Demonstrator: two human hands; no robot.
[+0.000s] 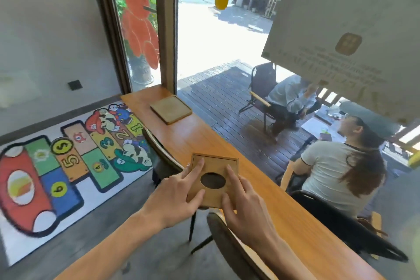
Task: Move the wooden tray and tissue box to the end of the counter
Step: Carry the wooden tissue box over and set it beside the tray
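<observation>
Your left hand [176, 198] and right hand [244, 208]: both clasp the tissue box [213, 180], fingers spread on top, round opening upward. Tray [171, 109]: flat on the table [261, 200], well beyond your hands.

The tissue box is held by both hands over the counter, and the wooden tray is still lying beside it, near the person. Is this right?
Not quite. Both hands, left hand and right hand, do hold the tissue box over the counter, but the head view shows the wooden tray lying apart from it, at the counter's far end by the window.
</observation>
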